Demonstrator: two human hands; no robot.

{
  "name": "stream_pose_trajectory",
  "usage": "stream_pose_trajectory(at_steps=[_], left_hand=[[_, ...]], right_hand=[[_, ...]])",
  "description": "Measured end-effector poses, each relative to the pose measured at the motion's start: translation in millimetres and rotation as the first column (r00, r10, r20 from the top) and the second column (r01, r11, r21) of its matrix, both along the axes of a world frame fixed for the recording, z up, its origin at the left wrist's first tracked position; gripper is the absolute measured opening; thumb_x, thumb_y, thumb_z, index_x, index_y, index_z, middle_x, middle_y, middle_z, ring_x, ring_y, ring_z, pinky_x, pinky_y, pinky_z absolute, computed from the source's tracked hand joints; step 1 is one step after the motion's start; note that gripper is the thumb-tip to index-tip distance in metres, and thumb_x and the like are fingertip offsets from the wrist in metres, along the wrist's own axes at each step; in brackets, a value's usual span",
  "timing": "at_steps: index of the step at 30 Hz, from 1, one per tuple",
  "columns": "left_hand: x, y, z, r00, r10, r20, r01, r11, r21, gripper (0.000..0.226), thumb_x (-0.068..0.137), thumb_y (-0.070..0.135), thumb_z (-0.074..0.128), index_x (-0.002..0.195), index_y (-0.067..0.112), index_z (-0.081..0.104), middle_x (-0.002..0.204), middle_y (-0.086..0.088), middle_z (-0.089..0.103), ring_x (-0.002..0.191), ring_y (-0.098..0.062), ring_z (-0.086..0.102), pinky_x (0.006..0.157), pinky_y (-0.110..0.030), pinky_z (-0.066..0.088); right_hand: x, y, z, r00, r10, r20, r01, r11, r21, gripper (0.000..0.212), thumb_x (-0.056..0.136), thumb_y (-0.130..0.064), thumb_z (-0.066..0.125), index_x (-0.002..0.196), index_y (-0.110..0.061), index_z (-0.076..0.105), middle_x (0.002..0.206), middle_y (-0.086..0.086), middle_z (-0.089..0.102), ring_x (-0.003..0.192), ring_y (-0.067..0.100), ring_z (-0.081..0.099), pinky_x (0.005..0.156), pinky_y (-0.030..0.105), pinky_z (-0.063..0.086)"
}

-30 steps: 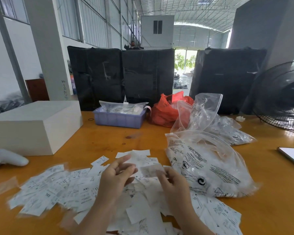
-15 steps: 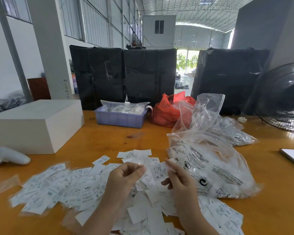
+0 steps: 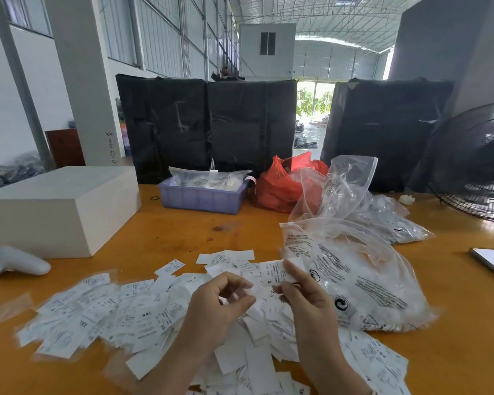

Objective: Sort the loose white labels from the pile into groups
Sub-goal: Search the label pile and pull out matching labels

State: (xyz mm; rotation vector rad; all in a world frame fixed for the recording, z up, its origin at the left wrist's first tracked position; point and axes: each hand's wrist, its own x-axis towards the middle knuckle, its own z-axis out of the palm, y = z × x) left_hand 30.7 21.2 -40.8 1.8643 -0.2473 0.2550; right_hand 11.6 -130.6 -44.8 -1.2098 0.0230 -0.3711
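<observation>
Head view: right hand (image 3: 305, 297) pinches an S-marked label (image 3: 274, 273) between thumb and forefinger, held up over the pile (image 3: 120, 315), its long axis running left to right and tilted a little, print facing the camera. Left hand (image 3: 217, 306) is loosely curled just beside it; whether it grips anything, I cannot tell. A clear printed bag (image 3: 362, 283) crowds the right side, with a white box (image 3: 60, 206) far left on the table (image 3: 468, 337).

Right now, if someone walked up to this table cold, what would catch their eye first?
Probably the pile of white labels spread across the near side of the orange table, with the left hand and right hand pinching labels above it. Next, the big printed clear plastic bag just right of the hands, and the red bag behind it.
</observation>
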Motion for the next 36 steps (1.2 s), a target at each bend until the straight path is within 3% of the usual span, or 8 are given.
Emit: stream_pose_trajectory(at_steps=[12, 19, 22, 26, 29, 33, 36], left_hand=[[0.8, 0.0, -0.2, 0.999, -0.036, 0.009, 0.036, 0.999, -0.041, 0.021, 0.076, 0.011, 0.077, 0.082, 0.029, 0.069, 0.075, 0.011, 0.066, 0.062, 0.001, 0.056, 0.057, -0.013, 0.045], [2.8, 0.2, -1.1, 1.000, -0.002, -0.030, 0.000, 0.998, -0.070, 0.018, 0.075, 0.015, 0.077, 0.082, 0.028, 0.068, 0.080, 0.017, 0.067, 0.070, -0.004, 0.058, 0.062, -0.019, 0.050], [3.9, 0.0, -1.3, 0.999, 0.008, -0.037, -0.011, 0.996, -0.092, 0.017, 0.075, 0.018, 0.077, 0.083, 0.028, 0.067, 0.079, 0.021, 0.068, 0.075, -0.003, 0.060, 0.061, -0.013, 0.051], [3.7, 0.5, -1.1, 0.999, 0.008, -0.046, -0.012, 0.997, -0.080, 0.013, 0.078, 0.020, 0.075, 0.082, 0.031, 0.068, 0.077, 0.033, 0.066, 0.077, 0.009, 0.061, 0.059, -0.006, 0.047], [3.6, 0.5, -0.4, 0.999, -0.005, -0.046, 0.001, 0.996, -0.085, 0.014, 0.079, 0.019, 0.074, 0.079, 0.032, 0.069, 0.078, 0.033, 0.067, 0.078, 0.010, 0.061, 0.059, -0.005, 0.046], [4.1, -0.4, -1.5, 0.998, 0.002, -0.060, -0.009, 0.994, -0.110, 0.013, 0.077, 0.021, 0.075, 0.080, 0.032, 0.068, 0.077, 0.025, 0.070, 0.079, 0.007, 0.063, 0.061, -0.008, 0.048], [4.5, 0.8, -1.0, 0.998, -0.001, -0.064, -0.007, 0.993, -0.120, 0.013, 0.077, 0.021, 0.076, 0.081, 0.031, 0.068, 0.075, 0.025, 0.070, 0.078, 0.011, 0.062, 0.060, -0.007, 0.048]], right_hand=[[-0.5, -3.0, 1.9, 0.996, 0.092, 0.015, -0.093, 0.982, 0.165, 0.035, 0.085, 0.002, 0.059, 0.093, -0.027, 0.076, 0.083, 0.009, 0.073, 0.077, 0.017, 0.070, 0.067, 0.019, 0.054], [-3.2, 3.2, 0.6, 0.988, 0.152, 0.028, -0.151, 0.988, -0.016, 0.040, 0.086, 0.005, 0.057, 0.095, -0.029, 0.075, 0.083, 0.005, 0.073, 0.078, 0.017, 0.070, 0.068, 0.019, 0.054], [-4.1, 4.5, 0.5, 0.988, 0.150, 0.030, -0.147, 0.985, -0.090, 0.041, 0.087, 0.005, 0.056, 0.095, -0.031, 0.074, 0.084, 0.003, 0.074, 0.078, 0.015, 0.070, 0.068, 0.017, 0.053], [-2.4, 2.9, -2.9, 0.992, 0.123, 0.022, -0.121, 0.990, -0.067, 0.038, 0.088, 0.005, 0.056, 0.103, -0.027, 0.070, 0.081, 0.002, 0.073, 0.078, 0.019, 0.070, 0.067, 0.018, 0.053], [-1.2, 2.3, -3.6, 0.995, 0.095, 0.038, -0.093, 0.995, -0.037, 0.046, 0.086, 0.005, 0.058, 0.109, -0.034, 0.066, 0.076, -0.001, 0.069, 0.079, 0.022, 0.070, 0.067, 0.021, 0.054], [-0.7, 2.9, -3.7, 0.989, 0.136, 0.057, -0.129, 0.986, -0.102, 0.063, 0.086, 0.009, 0.057, 0.126, -0.040, 0.053, 0.096, 0.007, 0.067, 0.080, 0.024, 0.070, 0.069, 0.023, 0.055], [-0.7, 4.1, -6.0, 0.986, 0.155, 0.061, -0.142, 0.974, -0.175, 0.059, 0.086, 0.009, 0.056, 0.116, -0.042, 0.060, 0.099, 0.003, 0.067, 0.081, 0.024, 0.070, 0.071, 0.029, 0.057]])
